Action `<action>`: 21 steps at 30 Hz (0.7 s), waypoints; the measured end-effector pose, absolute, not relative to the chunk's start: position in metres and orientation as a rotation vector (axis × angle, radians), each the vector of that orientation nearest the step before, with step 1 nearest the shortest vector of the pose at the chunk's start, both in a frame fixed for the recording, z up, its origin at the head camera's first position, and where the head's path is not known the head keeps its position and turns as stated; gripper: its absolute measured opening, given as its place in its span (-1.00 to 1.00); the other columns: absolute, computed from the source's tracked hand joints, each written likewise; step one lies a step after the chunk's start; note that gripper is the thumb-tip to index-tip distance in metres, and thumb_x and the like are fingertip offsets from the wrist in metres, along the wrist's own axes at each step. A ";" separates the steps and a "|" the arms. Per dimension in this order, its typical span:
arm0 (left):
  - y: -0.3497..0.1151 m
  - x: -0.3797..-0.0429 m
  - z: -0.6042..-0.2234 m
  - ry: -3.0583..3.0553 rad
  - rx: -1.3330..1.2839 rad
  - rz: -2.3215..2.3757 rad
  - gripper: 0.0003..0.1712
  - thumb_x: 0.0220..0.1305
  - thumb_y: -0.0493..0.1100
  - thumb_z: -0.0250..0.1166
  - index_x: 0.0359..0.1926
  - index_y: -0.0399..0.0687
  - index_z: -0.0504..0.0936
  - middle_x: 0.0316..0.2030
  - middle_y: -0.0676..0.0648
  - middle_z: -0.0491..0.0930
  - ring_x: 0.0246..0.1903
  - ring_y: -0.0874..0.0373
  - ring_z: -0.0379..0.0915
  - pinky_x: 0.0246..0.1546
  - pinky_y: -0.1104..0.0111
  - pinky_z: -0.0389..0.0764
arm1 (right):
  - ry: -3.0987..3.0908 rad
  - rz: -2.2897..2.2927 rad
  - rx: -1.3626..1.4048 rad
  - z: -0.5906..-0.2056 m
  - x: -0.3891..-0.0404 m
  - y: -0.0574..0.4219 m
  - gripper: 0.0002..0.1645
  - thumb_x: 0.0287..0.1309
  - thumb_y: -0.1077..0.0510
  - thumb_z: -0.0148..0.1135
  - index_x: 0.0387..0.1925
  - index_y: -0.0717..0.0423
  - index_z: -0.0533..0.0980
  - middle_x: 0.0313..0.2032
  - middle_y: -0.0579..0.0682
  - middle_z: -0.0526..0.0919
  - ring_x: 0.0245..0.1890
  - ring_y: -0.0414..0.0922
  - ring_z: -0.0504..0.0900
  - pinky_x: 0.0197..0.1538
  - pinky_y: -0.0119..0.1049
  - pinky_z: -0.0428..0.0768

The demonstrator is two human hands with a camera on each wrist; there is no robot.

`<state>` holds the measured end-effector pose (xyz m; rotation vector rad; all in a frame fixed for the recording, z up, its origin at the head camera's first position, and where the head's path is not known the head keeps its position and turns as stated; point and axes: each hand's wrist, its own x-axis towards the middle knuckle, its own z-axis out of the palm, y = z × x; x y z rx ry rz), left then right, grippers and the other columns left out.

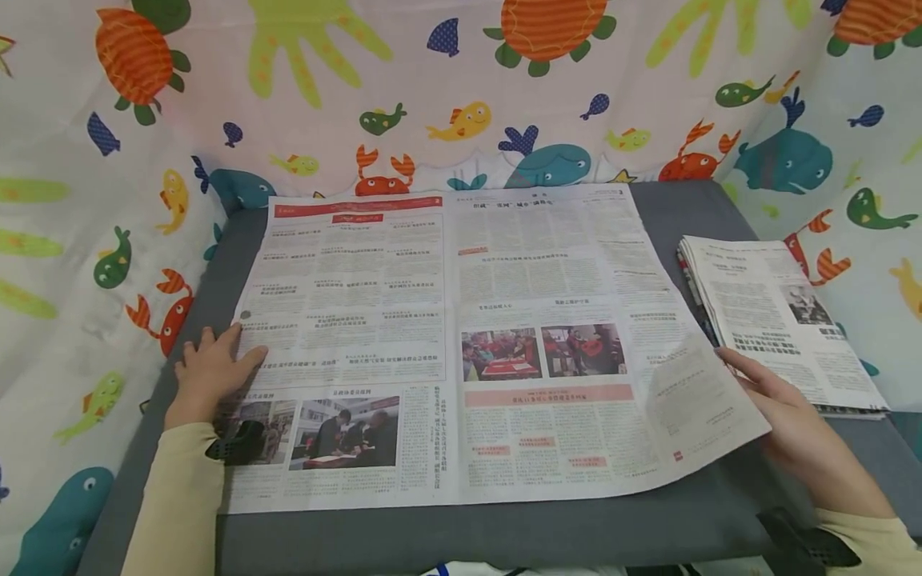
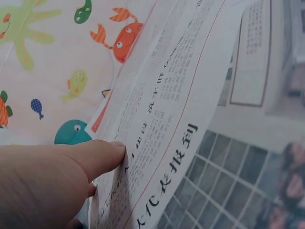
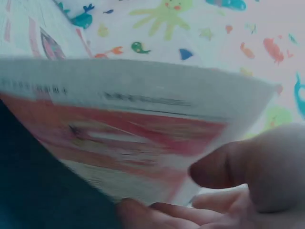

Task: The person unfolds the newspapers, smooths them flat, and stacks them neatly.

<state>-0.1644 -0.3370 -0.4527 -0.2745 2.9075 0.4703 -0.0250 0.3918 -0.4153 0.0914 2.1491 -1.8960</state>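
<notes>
An open newspaper (image 1: pixel 450 320) lies spread on the grey table. My left hand (image 1: pixel 216 372) rests at its left edge with the fingers spread; in the left wrist view its thumb (image 2: pixel 107 155) lies on the printed page. At the right side, my right hand (image 1: pixel 792 424) touches the lifted lower right corner (image 1: pixel 709 408), the index finger stretched along the page edge. The corner hides part of this hand. In the right wrist view the underside of the raised page (image 3: pixel 119 129) carries red printing, with the thumb (image 3: pixel 219 167) apart from the other fingers.
A stack of folded newspapers (image 1: pixel 778 320) sits to the right of the spread one. The grey table (image 1: pixel 346 540) shows along the front edge. Curtain-like fabric (image 1: pixel 432 72) printed with sea animals surrounds the table at the back and sides. Both wrists wear black straps.
</notes>
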 end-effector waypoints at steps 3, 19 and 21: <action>-0.336 -0.164 -0.450 2.918 -0.262 0.487 -0.06 0.45 0.21 0.08 0.58 -0.27 0.01 0.45 -0.72 -0.20 0.40 -0.82 -0.37 0.26 -0.60 -0.17 | 2.400 -1.580 0.094 -0.399 -0.021 0.398 -0.20 0.62 0.22 -0.23 0.61 0.28 -0.37 0.27 -0.13 0.55 -0.11 -0.59 0.61 -0.17 -0.57 0.60; -0.241 -0.177 -0.396 2.999 0.152 0.435 -0.08 0.40 0.16 0.23 0.56 -0.21 0.14 0.53 -0.58 -0.14 0.48 -0.67 -0.28 0.34 -0.54 -0.11 | 2.822 -0.734 -0.201 -0.313 -0.102 0.328 -0.09 0.44 -0.03 0.19 0.60 0.16 0.02 0.48 0.43 0.21 0.36 0.47 0.34 0.19 0.46 0.45; -0.217 -0.177 -0.392 2.960 0.233 0.424 -0.06 0.37 0.18 0.26 0.58 -0.16 0.14 0.56 -0.52 -0.14 0.52 -0.62 -0.30 0.38 -0.51 -0.12 | 2.811 -0.686 -0.280 -0.319 -0.121 0.301 -0.08 0.42 -0.05 0.21 0.59 0.17 0.04 0.51 0.39 0.18 0.42 0.43 0.27 0.28 0.45 0.37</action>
